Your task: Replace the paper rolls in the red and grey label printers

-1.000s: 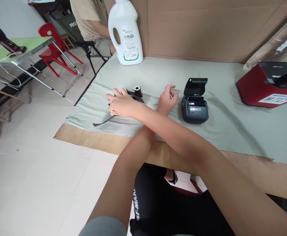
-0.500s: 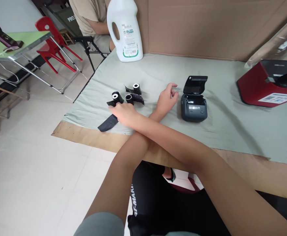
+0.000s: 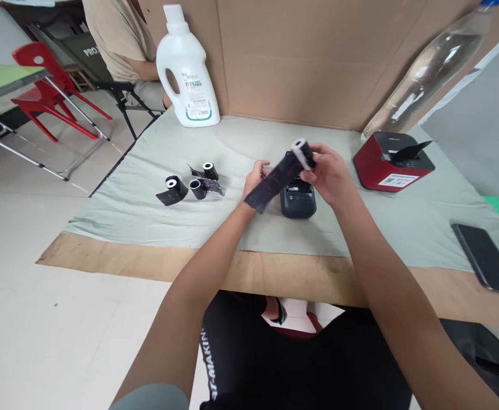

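Note:
My right hand pinches a black paper roll with a white core, raised over the small dark printer. From the roll a loose black strip hangs down to the left, crossing in front of my left wrist. The strip and roll hide much of the printer's upper part. My left hand is just left of the printer, its fingers loosely bent and apart, holding nothing that I can see; the strip partly covers it. Further left, several black rolls with loose ends stand on the green-grey cloth.
At the back left stands a white detergent bottle, before a cardboard panel. A red device and a clear plastic bottle are on the right. A phone lies near the front edge. A seated person is beyond the table.
My right hand has lifted one roll from the group on the left and carried it right, above the printer. My arms are uncrossed; my left hand has shifted slightly left. The view has turned right.

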A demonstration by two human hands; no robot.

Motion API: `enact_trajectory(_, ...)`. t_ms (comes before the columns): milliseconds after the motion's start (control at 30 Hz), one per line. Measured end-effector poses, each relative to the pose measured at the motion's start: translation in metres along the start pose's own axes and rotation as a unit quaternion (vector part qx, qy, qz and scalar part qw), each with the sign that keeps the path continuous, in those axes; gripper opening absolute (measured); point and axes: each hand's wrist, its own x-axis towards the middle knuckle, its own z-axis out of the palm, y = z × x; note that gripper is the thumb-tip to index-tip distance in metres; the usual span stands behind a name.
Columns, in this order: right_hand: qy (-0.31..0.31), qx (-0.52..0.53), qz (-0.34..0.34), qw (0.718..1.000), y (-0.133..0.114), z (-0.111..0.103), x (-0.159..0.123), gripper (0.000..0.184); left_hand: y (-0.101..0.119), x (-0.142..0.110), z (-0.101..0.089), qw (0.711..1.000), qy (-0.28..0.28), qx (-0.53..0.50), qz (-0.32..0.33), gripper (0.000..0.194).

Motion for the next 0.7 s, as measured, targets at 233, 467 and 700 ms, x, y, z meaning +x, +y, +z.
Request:
enact_trajectory(233, 0.127, 0.026, -0.003, 0.992, 0.054, -0.042, -0.013, 0.028, 0.03, -0.015, -0.006, 0.997, -0.074, 0.022, 0.006, 0.05)
enact_trajectory(467, 0.048, -0.117, -0.013, 0.992, 0.068, -0.03, -0.021, 0.022, 0.036, -0.022, -0.002, 0.985, -0.168, 0.045, 0.0, 0.045)
enact_trajectory(700, 0.047, -0.239, -0.034, 0.969, 0.076, -0.028, -0.024, 0.028, 0.036, -0.025, 0.0, 0.98, -0.183, 0.079, -0.002, 0.045)
